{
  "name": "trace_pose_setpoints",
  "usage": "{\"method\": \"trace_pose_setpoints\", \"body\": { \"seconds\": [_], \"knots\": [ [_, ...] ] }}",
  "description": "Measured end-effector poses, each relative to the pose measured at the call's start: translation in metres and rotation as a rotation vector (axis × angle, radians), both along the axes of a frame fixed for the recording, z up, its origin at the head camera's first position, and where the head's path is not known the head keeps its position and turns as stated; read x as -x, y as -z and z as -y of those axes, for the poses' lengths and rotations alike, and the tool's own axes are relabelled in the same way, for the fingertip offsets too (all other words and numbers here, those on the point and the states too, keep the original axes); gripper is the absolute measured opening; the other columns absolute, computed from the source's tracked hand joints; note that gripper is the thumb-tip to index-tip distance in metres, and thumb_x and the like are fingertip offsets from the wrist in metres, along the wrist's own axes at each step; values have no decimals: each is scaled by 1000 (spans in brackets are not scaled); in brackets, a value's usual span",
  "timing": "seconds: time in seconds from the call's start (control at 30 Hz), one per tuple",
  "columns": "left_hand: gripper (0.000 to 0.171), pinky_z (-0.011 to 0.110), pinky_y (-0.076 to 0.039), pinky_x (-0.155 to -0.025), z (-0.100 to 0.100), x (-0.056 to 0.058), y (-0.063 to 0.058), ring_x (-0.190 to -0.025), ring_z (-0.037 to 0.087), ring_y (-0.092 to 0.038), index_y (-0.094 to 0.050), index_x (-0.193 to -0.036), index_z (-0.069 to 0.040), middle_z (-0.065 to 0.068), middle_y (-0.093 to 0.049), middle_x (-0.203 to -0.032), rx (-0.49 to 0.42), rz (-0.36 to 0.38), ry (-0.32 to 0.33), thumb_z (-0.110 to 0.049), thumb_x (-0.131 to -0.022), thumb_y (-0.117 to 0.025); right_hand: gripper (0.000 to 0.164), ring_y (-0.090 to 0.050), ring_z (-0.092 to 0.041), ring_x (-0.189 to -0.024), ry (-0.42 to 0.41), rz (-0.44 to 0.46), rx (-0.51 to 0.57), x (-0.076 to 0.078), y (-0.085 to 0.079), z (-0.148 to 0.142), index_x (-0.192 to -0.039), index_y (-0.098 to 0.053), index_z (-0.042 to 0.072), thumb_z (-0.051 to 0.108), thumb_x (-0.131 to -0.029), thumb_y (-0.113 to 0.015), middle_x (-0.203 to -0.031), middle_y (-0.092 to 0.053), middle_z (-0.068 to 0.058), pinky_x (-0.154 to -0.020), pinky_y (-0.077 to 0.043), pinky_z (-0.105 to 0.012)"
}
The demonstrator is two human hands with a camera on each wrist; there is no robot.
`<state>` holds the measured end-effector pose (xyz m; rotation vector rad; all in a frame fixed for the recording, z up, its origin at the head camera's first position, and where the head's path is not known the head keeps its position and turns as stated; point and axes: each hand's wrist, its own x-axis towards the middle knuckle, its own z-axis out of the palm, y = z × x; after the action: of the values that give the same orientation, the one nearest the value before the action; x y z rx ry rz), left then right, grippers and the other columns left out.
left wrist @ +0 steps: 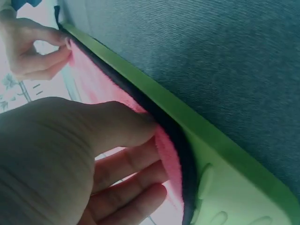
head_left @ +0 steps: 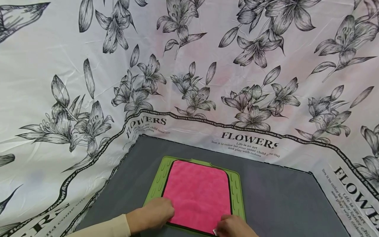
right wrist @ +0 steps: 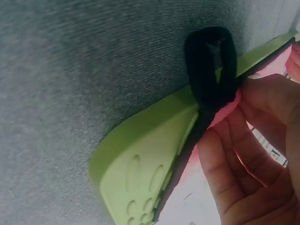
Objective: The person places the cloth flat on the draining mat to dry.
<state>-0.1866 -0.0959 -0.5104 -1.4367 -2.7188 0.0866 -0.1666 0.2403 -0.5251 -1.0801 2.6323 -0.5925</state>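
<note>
A pink cloth (head_left: 196, 194) with a black border lies spread over a green board (head_left: 237, 187) whose side margins carry raised oval marks. My left hand (head_left: 154, 212) pinches the cloth near its front left corner; in the left wrist view the thumb presses on the pink face by the black border (left wrist: 176, 136). At the front right corner my right hand (head_left: 234, 226) pinches the cloth between thumb and fingers. Beside those fingertips, a black hanging loop (right wrist: 211, 65) sticks out from the corner past the board's edge, in the right wrist view.
The board rests on a dark grey tabletop (head_left: 281, 197). White fabric (head_left: 207, 85) with black flower drawings and lettering rises around the table's back and sides.
</note>
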Motion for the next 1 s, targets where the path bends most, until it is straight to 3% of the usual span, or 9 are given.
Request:
{"method": "trace_pose_setpoints", "body": {
  "seconds": [0.17,0.33,0.47,0.6,0.7,0.87,1.0],
  "knots": [
    [28,18,-40,-52,3,5,-4,-54,-1,-43,-61,-61,-26,-15,-51,-60,-60,40,25,-12,-78,-77,13,-49,9,-67,-20,-13,30,2,2,-2,-82,-76,20,10,-88,-71,-73,-55,19,-60,-46,-16],
    [31,17,-29,-49,12,11,-11,-53,0,-32,-56,-60,-22,-15,-45,-56,-137,123,48,-11,-81,-75,14,-49,10,-66,-25,-28,72,2,2,-6,-82,-75,23,14,-93,-70,-73,-54,21,-58,-45,-14],
    [21,16,-34,-50,20,19,-18,-57,-3,-38,-64,-67,-22,-17,-53,-63,-160,178,-14,-17,-84,-75,14,-48,10,-67,-17,-90,103,5,-3,-16,-87,-75,27,17,-95,-68,-76,-54,24,-58,-43,-12],
    [5,19,-47,-56,30,33,-27,-66,-4,-56,-76,-86,-21,-13,-68,-79,-199,199,-111,-23,-90,-74,13,-54,6,-69,27,-274,115,13,-11,-29,-88,-75,25,12,-88,-74,-80,-58,22,-60,-46,-13],
    [10,26,-52,-59,38,45,-34,-73,5,-64,-78,-93,-19,-9,-72,-85,-231,154,-205,-26,-92,-72,14,-60,2,-74,94,-443,115,21,-17,-39,-89,-75,23,11,-82,-79,-84,-62,19,-63,-50,-17],
    [17,36,-57,-67,55,63,-42,-89,18,-69,-78,-102,-17,-3,-74,-94,-295,7,-364,-29,-91,-72,22,-63,-4,-83,248,-657,96,34,-25,-57,-91,-74,24,13,-75,-85,-91,-65,15,-65,-54,-26],
    [23,39,-58,-74,68,77,-43,-90,20,-70,-76,-106,-14,0,-74,-98,-358,-110,-419,-31,-91,-73,24,-64,-14,-95,368,-710,63,43,-27,-72,-100,-74,21,15,-78,-82,-103,-68,6,-75,-56,-37]
  ]
}}
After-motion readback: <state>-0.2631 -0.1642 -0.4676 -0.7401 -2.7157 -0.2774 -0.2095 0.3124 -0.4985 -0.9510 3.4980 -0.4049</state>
